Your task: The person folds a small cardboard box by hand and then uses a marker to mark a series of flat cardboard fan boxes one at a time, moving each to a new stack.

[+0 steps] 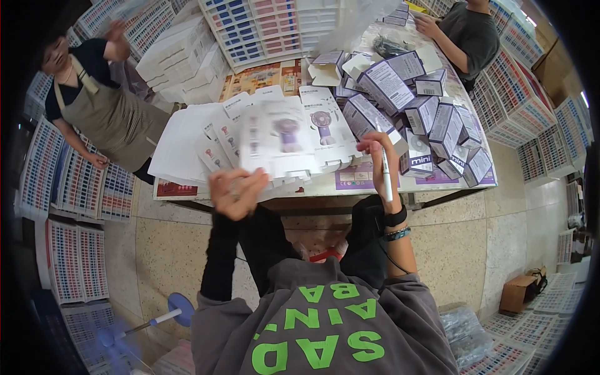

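My left hand [237, 194], slightly smeared by motion, has its fingers curled at the lower left edge of a flattened carton [278, 134]. This white carton, printed with a purple handheld fan, is blurred and lies tilted over other flat cartons. My right hand [382, 156] is closed round a slim white marker pen [386, 175], which points down past the table's front edge. Beside it lies another flat carton with a fan picture [324, 125], plainly visible. More flat cartons [215, 147] fan out to the left of the moving one.
A jumble of folded purple-and-white boxes [387, 84] covers the table's right side. White sheets [178, 140] lie at left, near stacked white cartons [178, 62]. One person in an apron [119, 112] stands left; another [469, 37] is at the far right. A blue fan [178, 309] stands lower left.
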A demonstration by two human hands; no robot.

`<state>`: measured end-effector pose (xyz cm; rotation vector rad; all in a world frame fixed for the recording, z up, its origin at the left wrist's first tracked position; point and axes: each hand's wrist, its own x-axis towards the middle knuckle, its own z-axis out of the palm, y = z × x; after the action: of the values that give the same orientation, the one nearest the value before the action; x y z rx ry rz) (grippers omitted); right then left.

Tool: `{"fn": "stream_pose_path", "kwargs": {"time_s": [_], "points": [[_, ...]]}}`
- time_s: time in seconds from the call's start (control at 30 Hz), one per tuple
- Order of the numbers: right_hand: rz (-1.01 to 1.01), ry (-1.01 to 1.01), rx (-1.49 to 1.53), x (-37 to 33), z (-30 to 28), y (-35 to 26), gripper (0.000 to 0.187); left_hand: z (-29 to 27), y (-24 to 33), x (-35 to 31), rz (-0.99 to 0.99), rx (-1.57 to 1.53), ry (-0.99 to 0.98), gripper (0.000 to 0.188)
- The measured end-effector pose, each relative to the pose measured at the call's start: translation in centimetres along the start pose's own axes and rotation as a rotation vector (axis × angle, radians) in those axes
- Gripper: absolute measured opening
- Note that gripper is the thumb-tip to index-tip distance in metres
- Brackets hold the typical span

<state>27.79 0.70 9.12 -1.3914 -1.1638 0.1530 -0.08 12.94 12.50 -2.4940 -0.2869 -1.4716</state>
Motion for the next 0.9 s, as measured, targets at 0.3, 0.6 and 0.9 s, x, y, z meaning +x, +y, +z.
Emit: {"fn": "stream_pose_path", "kwargs": {"time_s": [0.3,0.6,0.9], "points": [[0.197,-0.242,0.527,2.3,5.6,3.2,0.013,1.1,-2.2,-7.2,-0.301,-0.013,-0.19,0.023],[0.357,-0.212,0.369,0.7,7.7,5.1,0.005,11.2,4.0,-4.9,-0.378,-0.305,-0.462,0.038],[0.253,-0.223,0.21,0.3,7.8,5.3,0.01,11.9,4.1,-6.0,-0.387,-0.346,-0.384,0.033]]}}
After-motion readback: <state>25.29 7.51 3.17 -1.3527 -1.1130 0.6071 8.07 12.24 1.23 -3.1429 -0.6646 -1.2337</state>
